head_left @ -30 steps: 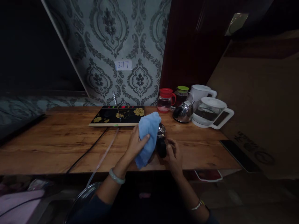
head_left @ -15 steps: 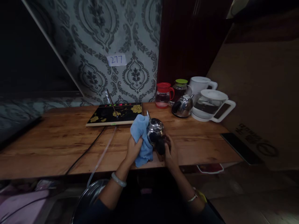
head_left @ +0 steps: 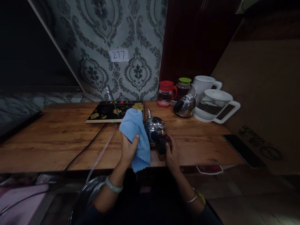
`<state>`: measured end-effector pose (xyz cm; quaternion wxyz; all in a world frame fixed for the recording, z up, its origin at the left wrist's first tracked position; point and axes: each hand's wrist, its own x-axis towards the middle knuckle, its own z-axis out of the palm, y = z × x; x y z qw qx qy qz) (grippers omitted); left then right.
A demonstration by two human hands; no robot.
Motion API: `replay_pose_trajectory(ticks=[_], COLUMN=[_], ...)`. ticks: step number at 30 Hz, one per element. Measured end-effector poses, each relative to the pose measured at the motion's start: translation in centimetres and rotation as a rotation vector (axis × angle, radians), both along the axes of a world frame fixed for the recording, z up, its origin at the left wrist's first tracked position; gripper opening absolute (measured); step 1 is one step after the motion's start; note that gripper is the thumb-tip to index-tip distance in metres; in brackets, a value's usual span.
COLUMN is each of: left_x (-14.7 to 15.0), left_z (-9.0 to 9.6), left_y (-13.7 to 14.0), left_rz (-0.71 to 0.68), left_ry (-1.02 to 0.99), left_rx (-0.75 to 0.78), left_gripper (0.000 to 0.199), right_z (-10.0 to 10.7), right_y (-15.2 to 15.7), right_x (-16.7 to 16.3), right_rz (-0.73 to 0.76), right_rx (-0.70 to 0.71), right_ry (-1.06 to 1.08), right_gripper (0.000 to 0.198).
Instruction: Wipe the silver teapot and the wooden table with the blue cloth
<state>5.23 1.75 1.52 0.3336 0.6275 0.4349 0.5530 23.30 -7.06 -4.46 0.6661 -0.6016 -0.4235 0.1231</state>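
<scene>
A shiny metal kettle (head_left: 156, 125) with a black handle is near the table's front edge, its spout pointing away from me. My right hand (head_left: 172, 153) is closed around the black handle at its near right side. In my left hand (head_left: 128, 148) is a light blue cloth (head_left: 138, 131), draped over the fingers and hanging down beside the kettle's left side. The thumb lies on top of the cloth, and the other fingers are largely hidden beneath it. Whether cloth and kettle touch, I cannot tell.
Behind the kettle is a black tea stove panel (head_left: 105, 112) with gold flowers and a metal spout. At the back right stand a red-lidded jug (head_left: 165, 95), a green-lidded jug (head_left: 184, 87), another metal kettle (head_left: 185, 106) and white-handled pitchers (head_left: 206, 107). A phone-like black slab (head_left: 242, 150) lies right.
My left hand has moved left with the cloth, away from the kettle, uncovering more of its left side. My right hand stays on the handle.
</scene>
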Motion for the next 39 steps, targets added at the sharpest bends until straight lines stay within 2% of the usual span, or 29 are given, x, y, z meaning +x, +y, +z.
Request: replay_pose_trajectory(ticks=[3, 5, 7, 8, 12, 17, 24, 32, 36, 39], left_x=[0.9, 1.8, 2.8, 3.2, 4.3, 4.3, 3.4, 1.3, 0.5, 0.1], left_z=[1.5, 2.4, 2.9, 2.9, 1.9, 0.1, -1.9, -3.7, -3.8, -3.5], left_y=[-0.4, -0.6, -0.6, -0.6, -0.4, -0.3, -0.5, -0.7, -0.6, -0.4], left_rz=[-0.002, -0.044, -0.072, -0.076, -0.083, -0.040, -0.046, -0.087, -0.099, -0.118], left_ry=[0.232, 0.369, 0.438, 0.450, 0.404, 0.360, 0.337, 0.282, 0.267, 0.207], left_rx=[0.220, 0.371, 0.465, 0.492, 0.547, 0.576, 0.505, 0.403, 0.277, 0.118], left_gripper=[0.061, 0.072, 0.081, 0.079, 0.053, 0.043, 0.034, 0.043, 0.044, 0.038], right_z=[0.0, 0.0, 0.0, 0.0, 0.1, -0.1, 0.2, -0.1, -0.1, 0.1], right_y=[0.0, 0.0, 0.0, 0.0, -0.1, -0.1, -0.1, -0.2, -0.2, -0.2], right_x=[-0.1, -0.2, -0.2, -0.1, 0.0, 0.0, -0.1, 0.1, 0.1, 0.1], right_rz=[-0.006, 0.000, 0.006, 0.007, 0.000, 0.009, 0.008, 0.020, 0.006, 0.008], right_rx=[0.009, 0.012, 0.010, 0.006, -0.002, 0.010, 0.013, -0.004, -0.020, -0.011], right_ry=[0.008, 0.022, 0.031, 0.031, 0.008, 0.023, 0.025, 0.026, 0.021, 0.010], right_gripper=[0.044, 0.044, 0.043, 0.043, 0.041, 0.042, 0.043, 0.043, 0.042, 0.042])
